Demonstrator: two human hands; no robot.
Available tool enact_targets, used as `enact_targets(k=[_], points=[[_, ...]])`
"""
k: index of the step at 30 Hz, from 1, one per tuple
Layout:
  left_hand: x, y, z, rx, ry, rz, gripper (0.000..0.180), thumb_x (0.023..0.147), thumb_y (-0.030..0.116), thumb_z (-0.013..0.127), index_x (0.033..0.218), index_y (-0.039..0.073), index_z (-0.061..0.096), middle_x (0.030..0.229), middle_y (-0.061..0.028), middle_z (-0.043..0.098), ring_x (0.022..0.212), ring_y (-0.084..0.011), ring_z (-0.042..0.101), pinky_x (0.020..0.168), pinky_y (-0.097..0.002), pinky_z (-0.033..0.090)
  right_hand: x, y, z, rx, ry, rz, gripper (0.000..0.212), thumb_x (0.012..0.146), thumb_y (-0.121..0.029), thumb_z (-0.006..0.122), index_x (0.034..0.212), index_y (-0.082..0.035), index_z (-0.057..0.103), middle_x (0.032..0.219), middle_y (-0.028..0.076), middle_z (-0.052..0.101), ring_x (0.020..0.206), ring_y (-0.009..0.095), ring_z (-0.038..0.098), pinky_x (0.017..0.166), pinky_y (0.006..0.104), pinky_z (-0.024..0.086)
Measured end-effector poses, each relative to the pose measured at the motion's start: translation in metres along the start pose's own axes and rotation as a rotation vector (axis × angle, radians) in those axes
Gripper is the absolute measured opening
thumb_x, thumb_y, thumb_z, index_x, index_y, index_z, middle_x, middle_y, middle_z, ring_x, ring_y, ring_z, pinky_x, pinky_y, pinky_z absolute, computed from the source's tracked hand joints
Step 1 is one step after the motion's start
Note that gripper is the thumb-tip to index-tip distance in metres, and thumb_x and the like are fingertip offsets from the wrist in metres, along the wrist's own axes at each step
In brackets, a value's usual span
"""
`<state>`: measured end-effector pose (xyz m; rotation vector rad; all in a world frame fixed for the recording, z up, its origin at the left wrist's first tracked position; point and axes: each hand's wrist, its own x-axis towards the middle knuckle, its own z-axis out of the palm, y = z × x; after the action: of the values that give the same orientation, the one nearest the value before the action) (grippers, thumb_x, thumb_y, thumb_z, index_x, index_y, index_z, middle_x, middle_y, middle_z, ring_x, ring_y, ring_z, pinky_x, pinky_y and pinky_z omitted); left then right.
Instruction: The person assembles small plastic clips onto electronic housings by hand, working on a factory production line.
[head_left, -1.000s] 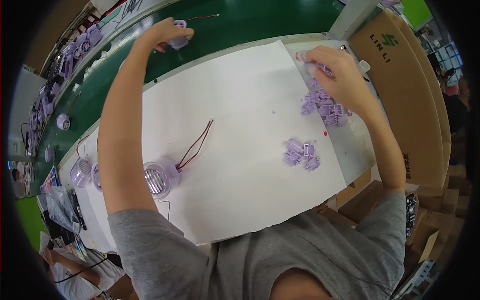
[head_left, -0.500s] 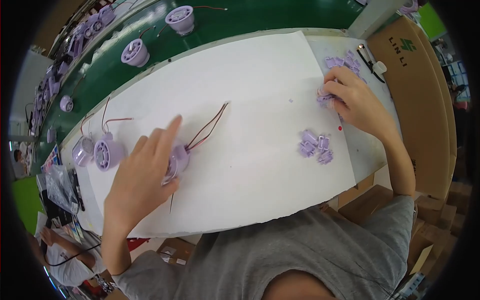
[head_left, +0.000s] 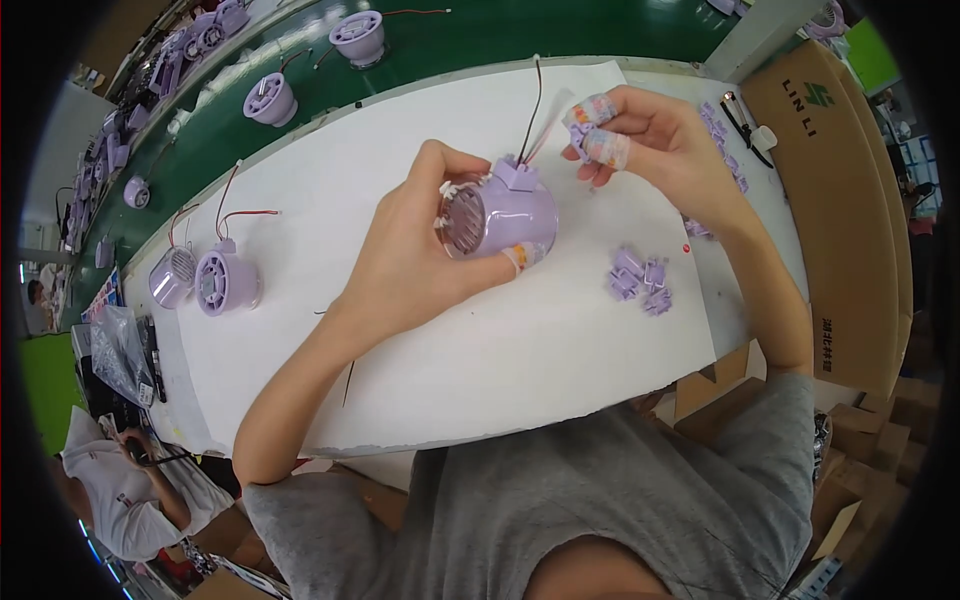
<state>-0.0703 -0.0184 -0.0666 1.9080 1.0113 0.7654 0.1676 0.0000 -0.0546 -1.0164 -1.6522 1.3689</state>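
My left hand (head_left: 400,245) is wrapped round a purple cylindrical fan housing (head_left: 525,215), its grille end facing left. From a small block on the housing's top, thin dark and red wires (head_left: 538,100) rise toward the back. Just to the right, my right hand (head_left: 650,140), with tape on its thumb and finger, pinches a small purple plastic clip (head_left: 580,138). The clip is apart from the housing. A small cluster of similar purple clips (head_left: 640,280) lies on the white sheet (head_left: 480,370), nearest my right forearm.
Two more purple fan housings (head_left: 225,280) with wires stand at the left. Others (head_left: 268,100) sit on the green surface (head_left: 460,45) beyond the table's edge. More clips (head_left: 715,130), a black cable (head_left: 745,130) and a tall cardboard box (head_left: 835,220) are on the right. A co-worker (head_left: 135,480) is at lower left.
My left hand has lifted the fan housing and brought it rightward to the middle. My right hand has come left and away from the clip pile with one clip.
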Motion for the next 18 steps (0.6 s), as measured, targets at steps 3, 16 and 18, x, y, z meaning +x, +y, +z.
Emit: enact_targets(k=[3, 16, 18], points=[[-0.002, -0.003, 0.007, -0.415, -0.072, -0.144, 0.051, 0.069, 0.015, 0.069, 0.112, 0.005, 0.043, 0.110, -0.0124, 0.051, 0.089, -0.0179, 0.056, 0.072, -0.0308, 0.049, 0.000, 0.014, 0.000, -0.013, 0.016, 0.013, 0.020, 0.085, -0.011, 0.058, 0.100, 0.000, 0.054, 0.090, 0.011, 0.063, 0.076, 0.016, 0.061, 0.071, 0.0274, 0.050], [0.025, -0.008, 0.006, -0.745, -0.295, -0.561, 0.061, 0.093, 0.052, 0.018, 0.094, 0.000, 0.052, 0.070, -0.0096, 0.060, 0.058, -0.0160, 0.056, 0.050, -0.0274, 0.043, -0.034, 0.006, 0.045, 0.067, 0.095, -0.097, 0.023, 0.082, 0.000, 0.056, 0.105, 0.001, 0.053, 0.118, 0.013, 0.049, 0.104, 0.018, 0.053, 0.086, 0.0290, 0.046], [0.022, -0.001, 0.015, -0.564, -0.230, -0.571, 0.063, 0.092, 0.053, 0.022, 0.087, -0.002, 0.052, 0.064, -0.0129, 0.059, 0.057, -0.0203, 0.058, 0.049, -0.0319, 0.043, -0.037, 0.003, 0.040, 0.060, 0.093, -0.032, 0.031, 0.084, -0.003, 0.057, 0.113, 0.001, 0.049, 0.123, 0.013, 0.046, 0.105, 0.017, 0.052, 0.085, 0.0284, 0.047]])
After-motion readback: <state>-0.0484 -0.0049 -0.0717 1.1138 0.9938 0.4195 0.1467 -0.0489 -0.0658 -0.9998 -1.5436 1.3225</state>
